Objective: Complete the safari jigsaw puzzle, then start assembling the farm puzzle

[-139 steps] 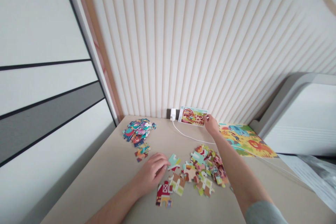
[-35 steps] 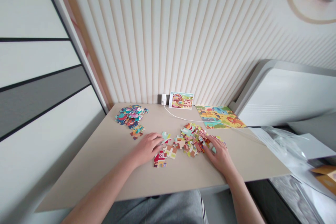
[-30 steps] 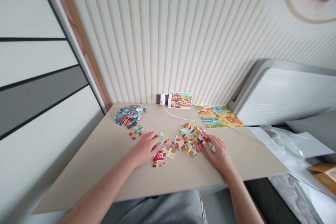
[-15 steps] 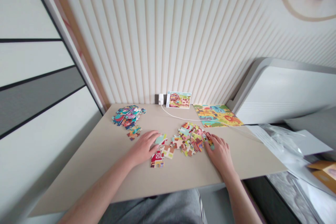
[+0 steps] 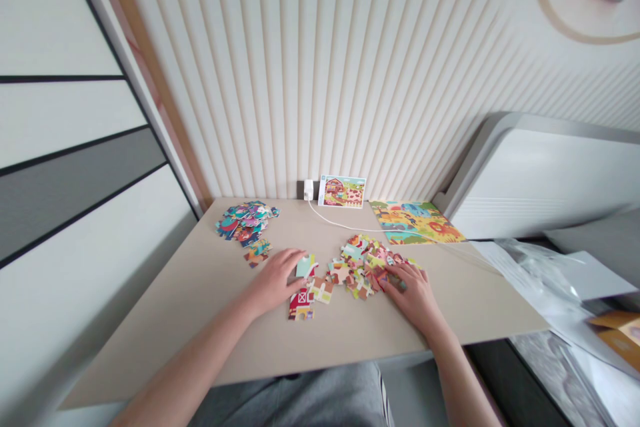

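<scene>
My left hand [image 5: 278,282] rests on the table beside a small group of puzzle pieces, thumb and fingers apart. A light-blue piece [image 5: 305,265] lies at its fingertips. Below the thumb are a red barn-door piece [image 5: 301,297] and, to its right, a brown-and-cream piece [image 5: 321,290]. My right hand [image 5: 411,288] lies over the right side of a loose pile of puzzle pieces [image 5: 355,267], fingers stretched onto the pieces and partly covering them. No piece is seen lifted in either hand.
A farm picture card [image 5: 342,191] leans against the wall by a white charger [image 5: 309,189]. Its cable [image 5: 345,226] runs right across an assembled animal puzzle [image 5: 416,221]. Another pile of puzzle pieces [image 5: 246,221] lies at the back left. Clear plastic wrapping [image 5: 540,270] is off the table's right side.
My right hand has moved left, from the pile's right edge onto its pieces. My left hand stays by the light-blue piece. The view has shifted slightly.
</scene>
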Motion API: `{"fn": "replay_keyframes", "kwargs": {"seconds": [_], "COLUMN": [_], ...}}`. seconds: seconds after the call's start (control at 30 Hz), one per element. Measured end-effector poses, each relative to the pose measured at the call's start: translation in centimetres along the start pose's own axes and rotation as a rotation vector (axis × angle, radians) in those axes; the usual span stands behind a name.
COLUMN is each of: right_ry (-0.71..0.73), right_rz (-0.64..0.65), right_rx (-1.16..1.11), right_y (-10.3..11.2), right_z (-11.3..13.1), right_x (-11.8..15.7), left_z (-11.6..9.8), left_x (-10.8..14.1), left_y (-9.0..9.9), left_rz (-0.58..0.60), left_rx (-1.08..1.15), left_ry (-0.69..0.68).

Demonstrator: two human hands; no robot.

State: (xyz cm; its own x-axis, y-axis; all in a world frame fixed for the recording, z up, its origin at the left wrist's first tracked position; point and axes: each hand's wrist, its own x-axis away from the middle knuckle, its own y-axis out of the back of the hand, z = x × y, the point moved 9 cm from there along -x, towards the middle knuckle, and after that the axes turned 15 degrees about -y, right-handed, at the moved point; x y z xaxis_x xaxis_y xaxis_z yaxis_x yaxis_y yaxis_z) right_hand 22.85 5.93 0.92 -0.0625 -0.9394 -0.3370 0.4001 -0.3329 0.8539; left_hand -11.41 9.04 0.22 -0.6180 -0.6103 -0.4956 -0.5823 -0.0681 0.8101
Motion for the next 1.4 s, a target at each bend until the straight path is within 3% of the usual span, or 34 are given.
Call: {"fn": "replay_keyframes", "kwargs": {"seconds": [0.27,0.4,0.53,0.7,0.83,1.0,1.4], "right_ry": [-0.216,-0.182,-0.106,-0.045,-0.143,-0.226,-0.278], "right_rz": [0.013,0.226,0.479,0.569,0.598,0.609,0.747], "right_rx": [-0.528,-0.744,-0.666,-0.663,-0.863,-0.890,-1.009], "right_y": [1.1,-0.5,-3.5,-6.5,-8.8,-10.2,-9.2], "right_z": [-1.0,3.4,9.6,14.6,14.9,13.9,15.9], "right_x": [-0.9,-2.7,-5.0,-7.9,-8.5,-6.3,-4.0], "left_z": [0.3,0.2,-0.1,-0.3,-0.3,-0.4,-2.7], "left_x": [-0.1,-0.1,-0.2,-0.1,-0.1,-0.3,-0.2], "left_y": [0.5,0.5,0.7,1.1,1.3,2.1,3.6], "left_rz": [-0.058,-0.054,-0.051,-0.061,-0.080,-0.156,-0.241], "left_rx": [0.021,0.016,0.008,-0.018,-0.007,0.005,-0.088], "left_ry": [0.040,0.040,0.039,0.056,0.085,0.087,-0.069]}}
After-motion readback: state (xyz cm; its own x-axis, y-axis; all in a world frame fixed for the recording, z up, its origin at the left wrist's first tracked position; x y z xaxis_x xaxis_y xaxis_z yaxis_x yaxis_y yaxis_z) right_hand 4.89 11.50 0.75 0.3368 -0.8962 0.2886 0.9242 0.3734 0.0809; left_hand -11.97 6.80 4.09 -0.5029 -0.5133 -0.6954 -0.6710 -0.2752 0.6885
